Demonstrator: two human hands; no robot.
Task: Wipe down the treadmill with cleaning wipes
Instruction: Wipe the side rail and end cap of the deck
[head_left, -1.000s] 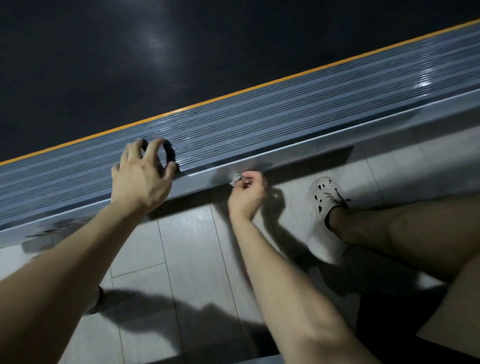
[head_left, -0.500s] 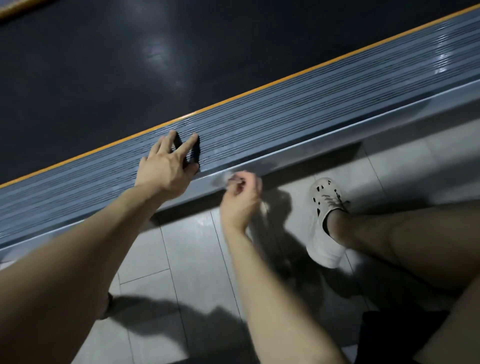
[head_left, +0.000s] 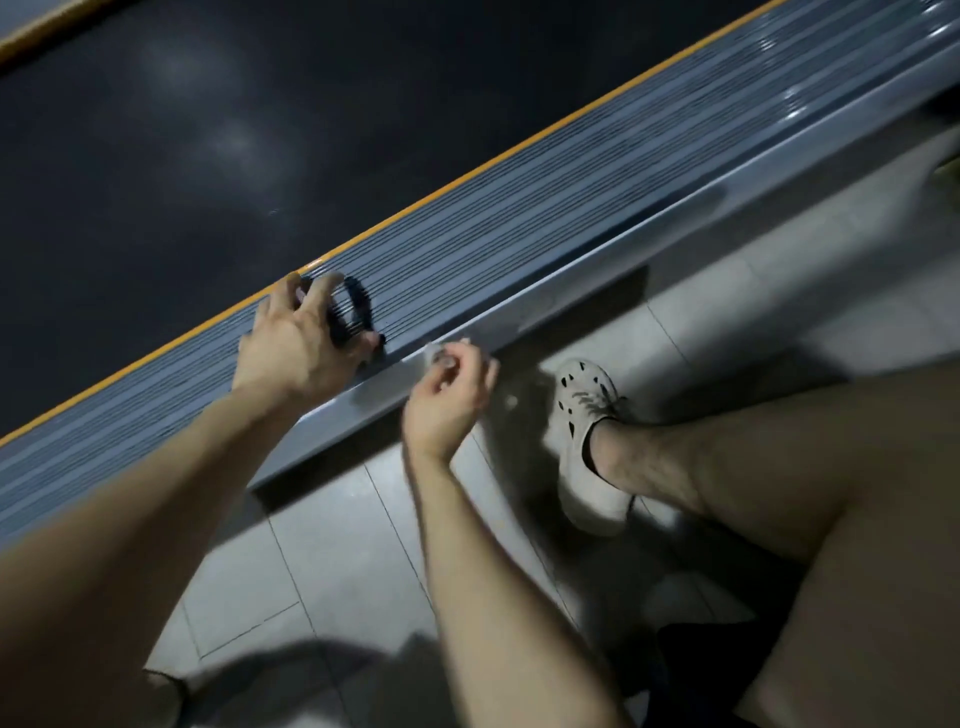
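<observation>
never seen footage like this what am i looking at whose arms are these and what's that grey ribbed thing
No machine works here: a person wears a camera on the head, so you look forward and down along their own arms. The dark sheet at the top is the treadmill belt, edged by an orange stripe and a grey ribbed side rail. The left hand rests spread fingertips on that rail and seems to hold nothing. The right hand pinches a small crumpled wipe at the rail's smooth outer edge. Below lies a tiled floor, with the person's own leg and pale shoe at the right.
</observation>
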